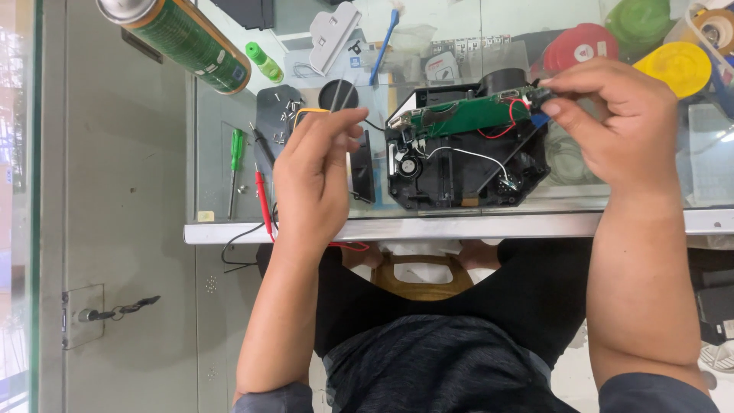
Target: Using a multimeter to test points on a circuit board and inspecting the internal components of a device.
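Note:
A black plastic device housing [459,172] lies opened on the glass table, with white and red wires inside. A green circuit board [466,115] stands tilted along its far edge. My right hand [612,130] pinches the right end of that board, near a red wire. My left hand [313,180] hovers left of the housing, fingers closed on a thin black probe [342,98] that points away from me. A black panel [361,172] stands on edge between my left hand and the housing.
A green spray can [183,42] lies at the far left. A green screwdriver [235,172], a red probe [263,203] and loose screws [287,111] sit left of my hand. Red, green and yellow tape rolls [677,65] are at the far right. The table's metal front edge [459,227] runs below.

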